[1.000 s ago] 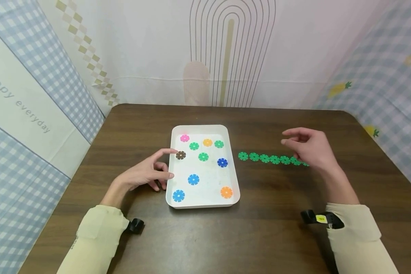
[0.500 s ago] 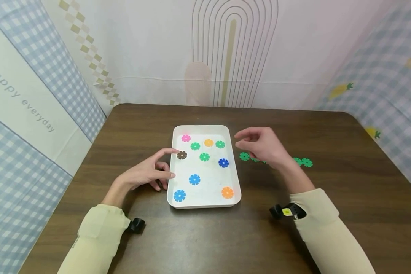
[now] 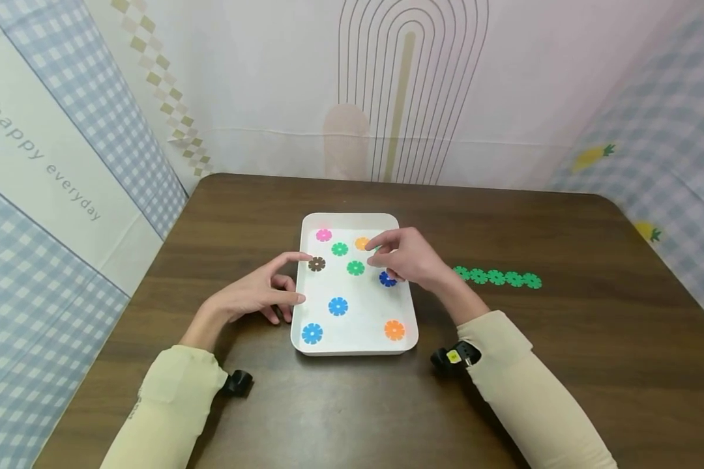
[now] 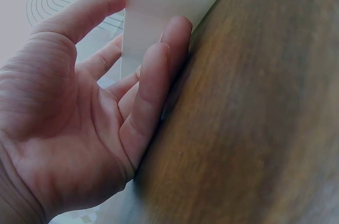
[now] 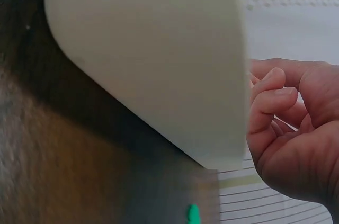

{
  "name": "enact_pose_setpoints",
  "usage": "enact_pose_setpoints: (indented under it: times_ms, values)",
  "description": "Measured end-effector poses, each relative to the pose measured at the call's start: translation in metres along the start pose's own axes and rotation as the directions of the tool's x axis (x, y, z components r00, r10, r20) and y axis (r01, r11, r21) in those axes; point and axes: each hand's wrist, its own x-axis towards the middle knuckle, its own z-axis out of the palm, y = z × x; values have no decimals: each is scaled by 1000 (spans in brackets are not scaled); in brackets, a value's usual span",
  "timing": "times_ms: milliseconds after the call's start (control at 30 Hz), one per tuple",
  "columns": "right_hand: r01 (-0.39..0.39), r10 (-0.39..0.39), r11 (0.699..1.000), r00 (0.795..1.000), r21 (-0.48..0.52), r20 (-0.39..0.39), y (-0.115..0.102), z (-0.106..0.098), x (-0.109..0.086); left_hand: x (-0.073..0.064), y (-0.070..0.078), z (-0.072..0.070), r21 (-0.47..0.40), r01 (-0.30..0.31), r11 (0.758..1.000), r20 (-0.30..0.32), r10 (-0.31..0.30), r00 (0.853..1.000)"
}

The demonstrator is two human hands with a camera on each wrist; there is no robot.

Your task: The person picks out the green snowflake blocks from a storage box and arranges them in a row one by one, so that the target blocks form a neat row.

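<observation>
A white tray (image 3: 364,332) holds several notched plastic discs: a pink disc (image 3: 324,235), a brown disc (image 3: 317,264), two light-blue ones, an orange disc (image 3: 394,330) and others. My left hand (image 3: 246,296) holds the tray's left rim, index finger near the brown disc, other fingers against the outer wall. Above the tray's right side is my right hand (image 3: 413,260), thumb and index finger apart with nothing seen between them. Beneath its fingertips lie a yellow disc (image 3: 361,243), a green disc (image 3: 355,268) and a mostly hidden green one. It partly covers the dark-blue disc (image 3: 388,279).
A row of joined green discs (image 3: 495,277) lies on the brown table (image 3: 352,410) right of the tray; my right hand and wrist hide its left end. A patterned curtain (image 3: 270,85) hangs behind the table.
My right hand has moved left from above the right end of the green row to over the tray. My left hand stays on the tray rim.
</observation>
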Motion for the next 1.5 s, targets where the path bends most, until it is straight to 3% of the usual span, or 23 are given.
enact_pose_setpoints:
  times_ms: [233, 533, 767, 933, 1300, 1500]
  values:
    - [-20, 20, 1000, 1000, -19, 2, -3, 14, 7, 1, 0, 0, -4, -4, 1000, 4, 4, 1000]
    - [-24, 25, 989, 1000, -149, 5, -9, 32, 15, 0, 0, 0, -8, 0, 1000, 5, 0, 1000]
    - [-17, 14, 947, 1000, -320, -11, -10, 38, 21, 1, 0, 1, -5, -3, 1000, 3, 3, 1000]
    - [1, -8, 920, 1000, -391, -16, -9, 41, 24, 0, 0, 0, -9, 7, 1000, 0, -7, 1000]
    - [-56, 62, 912, 998, -407, 1, -10, 41, 32, 0, 0, -1, -5, 0, 1000, -2, 0, 1000]
    - [14, 4, 920, 999, -391, 45, -7, 40, 28, 0, 1, 1, -4, 0, 1000, 2, 0, 1000]
